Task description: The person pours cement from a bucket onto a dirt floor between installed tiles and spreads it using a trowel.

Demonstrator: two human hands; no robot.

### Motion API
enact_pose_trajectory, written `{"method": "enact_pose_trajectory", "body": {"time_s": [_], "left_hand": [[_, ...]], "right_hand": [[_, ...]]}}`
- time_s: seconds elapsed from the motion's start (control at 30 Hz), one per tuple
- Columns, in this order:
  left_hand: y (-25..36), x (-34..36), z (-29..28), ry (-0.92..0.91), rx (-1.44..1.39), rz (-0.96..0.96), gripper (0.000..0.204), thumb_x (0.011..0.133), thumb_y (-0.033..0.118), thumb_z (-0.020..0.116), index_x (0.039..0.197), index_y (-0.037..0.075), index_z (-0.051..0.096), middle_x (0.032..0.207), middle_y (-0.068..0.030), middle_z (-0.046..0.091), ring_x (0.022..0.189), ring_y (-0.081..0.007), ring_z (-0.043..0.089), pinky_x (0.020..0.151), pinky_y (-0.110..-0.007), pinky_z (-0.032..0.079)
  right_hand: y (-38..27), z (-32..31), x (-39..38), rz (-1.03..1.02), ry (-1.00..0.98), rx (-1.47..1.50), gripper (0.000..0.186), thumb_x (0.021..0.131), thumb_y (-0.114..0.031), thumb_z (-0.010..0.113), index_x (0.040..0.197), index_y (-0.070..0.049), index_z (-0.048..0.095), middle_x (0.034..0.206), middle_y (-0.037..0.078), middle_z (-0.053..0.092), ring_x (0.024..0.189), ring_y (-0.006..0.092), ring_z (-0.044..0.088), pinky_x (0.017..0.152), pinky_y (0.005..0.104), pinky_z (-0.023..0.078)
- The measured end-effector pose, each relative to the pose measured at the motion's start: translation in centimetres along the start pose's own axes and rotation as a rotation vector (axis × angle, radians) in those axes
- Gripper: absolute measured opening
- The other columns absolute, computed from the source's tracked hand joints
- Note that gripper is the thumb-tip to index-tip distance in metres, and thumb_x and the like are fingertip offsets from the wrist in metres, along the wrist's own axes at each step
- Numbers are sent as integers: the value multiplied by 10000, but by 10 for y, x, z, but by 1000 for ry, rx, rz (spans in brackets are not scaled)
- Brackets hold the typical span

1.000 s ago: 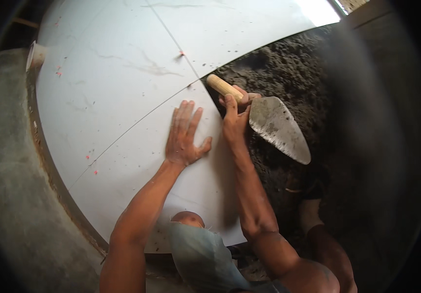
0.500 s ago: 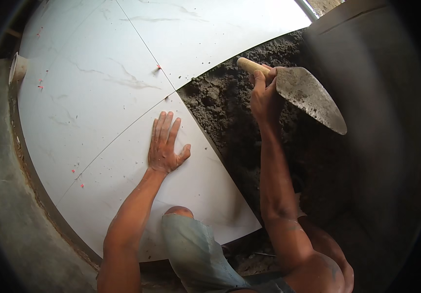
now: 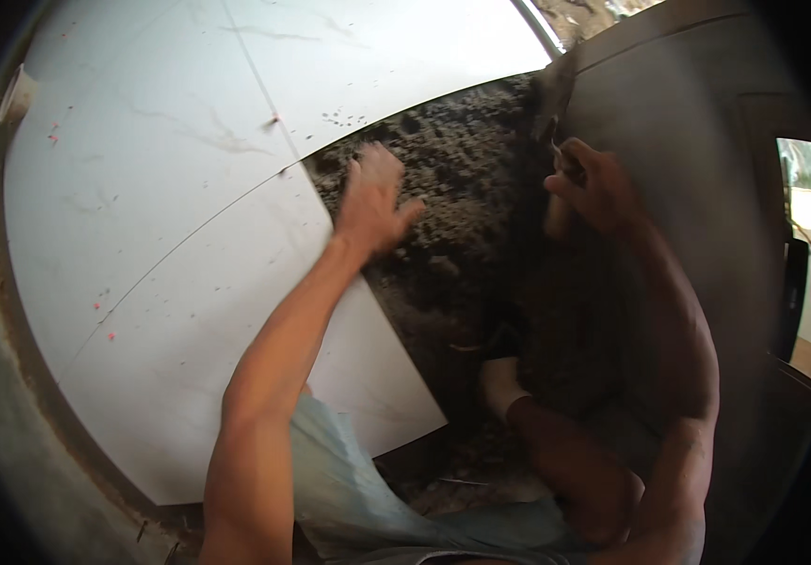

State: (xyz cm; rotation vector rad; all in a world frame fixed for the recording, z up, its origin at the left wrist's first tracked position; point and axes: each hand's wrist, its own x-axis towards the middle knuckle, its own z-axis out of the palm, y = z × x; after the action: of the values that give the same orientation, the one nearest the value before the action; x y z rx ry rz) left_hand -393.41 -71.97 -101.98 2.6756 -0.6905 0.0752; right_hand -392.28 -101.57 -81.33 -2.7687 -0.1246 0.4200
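Mortar bed [image 3: 471, 141]: dark grey, coarse, clumped, lying between white tiles [image 3: 179, 282] and a smooth grey wall [image 3: 674, 104]. Tiles flat, glossy, faintly veined, dotted with dark specks and small pinkish-red bits [image 3: 112, 336]. Left hand [image 3: 379, 202]: motion-blurred, open, fingers extended, thumb apart, holding nothing; over the mortar near the tile edge, contact cannot be told. Right hand [image 3: 598, 188]: fingers curled closed around the trowel [image 3: 556, 221], its pale rounded wooden handle projecting below the fist; trowel near the wall, blade indistinct. Short pale pipe [image 3: 17, 99], far left; interior not discernible.
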Motion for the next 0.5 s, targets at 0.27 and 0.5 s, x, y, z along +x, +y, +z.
{"method": "enact_pose_trajectory", "body": {"time_s": [0.27, 0.5], "left_hand": [[-38, -86, -60, -29, -152, -80, 640, 923, 385, 594, 1459, 93, 399, 1561, -150, 299, 1472, -352, 195, 1193, -531, 127], [-114, -155, -70, -36, 115, -158, 647, 932, 370, 545, 1471, 67, 353, 1557, -165, 288, 1469, -367, 192, 1192, -533, 154]], "right_hand": [[53, -60, -12, 44, -60, -642, 396, 868, -292, 644, 1132, 2, 643, 962, 179, 706, 959, 358, 679, 804, 407, 540], [16, -9, 68, -35, -210, -1141, 372, 879, -286, 634, 1126, -9, 653, 990, 164, 708, 970, 323, 682, 798, 405, 549]]}}
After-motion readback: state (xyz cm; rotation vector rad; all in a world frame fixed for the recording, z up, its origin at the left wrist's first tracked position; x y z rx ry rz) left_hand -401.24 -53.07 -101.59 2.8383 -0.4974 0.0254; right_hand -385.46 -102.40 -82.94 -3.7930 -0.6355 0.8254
